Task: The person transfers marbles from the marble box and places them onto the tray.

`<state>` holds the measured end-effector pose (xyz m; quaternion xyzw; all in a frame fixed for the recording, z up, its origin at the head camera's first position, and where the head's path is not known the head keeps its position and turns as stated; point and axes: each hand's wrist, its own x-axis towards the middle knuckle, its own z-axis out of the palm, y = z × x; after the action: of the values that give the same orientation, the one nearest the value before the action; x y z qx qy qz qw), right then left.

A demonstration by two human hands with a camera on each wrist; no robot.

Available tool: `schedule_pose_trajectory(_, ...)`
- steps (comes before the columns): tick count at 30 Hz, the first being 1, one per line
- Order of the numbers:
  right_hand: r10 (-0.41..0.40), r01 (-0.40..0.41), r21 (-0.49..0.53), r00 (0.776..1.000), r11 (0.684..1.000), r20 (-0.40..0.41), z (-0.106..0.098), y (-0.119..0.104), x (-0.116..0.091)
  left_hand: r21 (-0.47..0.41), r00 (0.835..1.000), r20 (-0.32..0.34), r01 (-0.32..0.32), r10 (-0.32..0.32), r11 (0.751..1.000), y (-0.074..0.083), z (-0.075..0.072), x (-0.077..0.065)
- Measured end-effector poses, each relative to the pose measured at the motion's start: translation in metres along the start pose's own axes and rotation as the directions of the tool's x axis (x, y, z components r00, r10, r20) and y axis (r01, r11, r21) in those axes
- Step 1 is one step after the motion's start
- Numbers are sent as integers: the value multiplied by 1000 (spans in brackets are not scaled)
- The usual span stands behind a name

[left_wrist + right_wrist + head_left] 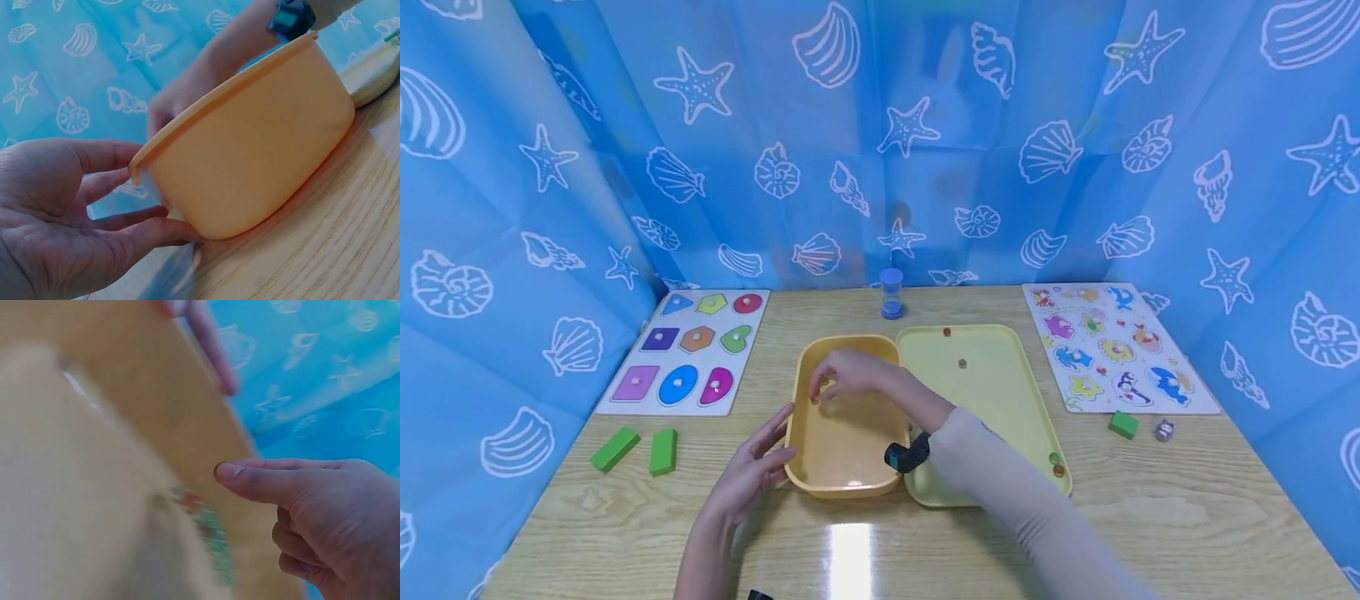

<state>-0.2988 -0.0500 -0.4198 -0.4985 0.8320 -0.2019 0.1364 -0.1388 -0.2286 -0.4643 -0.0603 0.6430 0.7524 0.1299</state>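
An orange bin (850,450) stands in front of me on the wooden table. My left hand (751,475) rests against its left side, thumb at the rim and the other fingers along the outer wall. Inside the bin, by its far left wall, is my right hand (852,374). Its thumb and index finger pinch a small dark-edged bead (218,470), mostly covered by the fingertips. Green and red beads (215,544) lie in a blurred cluster along the bin's inner edge.
A yellow tray (981,400) with several scattered beads adjoins the bin's right side. Puzzle boards (685,350) (1118,350) lie at both sides. Green blocks (663,452) lie on the left, another green block (1123,424) and a small figurine (1164,430) on the right. An hourglass (891,293) stands behind.
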Motion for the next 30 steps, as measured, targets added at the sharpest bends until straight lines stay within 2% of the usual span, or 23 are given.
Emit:
schedule_pose_trajectory(5, 20, -13, 50, 989, 999, -145, -30, 13, -40, -8, 1000, -6, 3, -3, 1000, 1, -1, 0)
schedule_pose_trajectory(9, 107, -85, 99, 964, 991, -243, -44, 39, -82, -4, 1000, -15, 9, -9, 1000, 3, -2, -2)
schedule_pose_trajectory(13, 221, -187, 134, 924, 973, -313, -40, 72, -125, -5, 1000, -17, 14, -14, 1000, 3, -3, -3)
schedule_pose_trajectory(18, 318, -298, 113, 893, 948, -319, -21, 107, -163, -20, 1000, -11, 15, -15, 1000, 4, -2, -3)
schedule_pose_trajectory(22, 379, -362, 114, 875, 925, -301, -8, 123, -177, -10, 1000, -17, 19, -19, 1000, 5, 0, -4)
schedule_pose_trajectory(24, 384, -365, 120, 869, 923, -312, -6, 124, -179, -9, 1000, -20, 21, -21, 1000, 5, 2, -4)
schedule_pose_trajectory(27, 354, -328, 135, 873, 935, -335, -11, 116, -172, -20, 1000, -19, 18, -19, 1000, 6, 3, -4)
schedule_pose_trajectory(30, 299, -267, 137, 893, 954, -335, -21, 94, -152, -25, 1000, -17, 12, -12, 1000, 6, 4, -4)
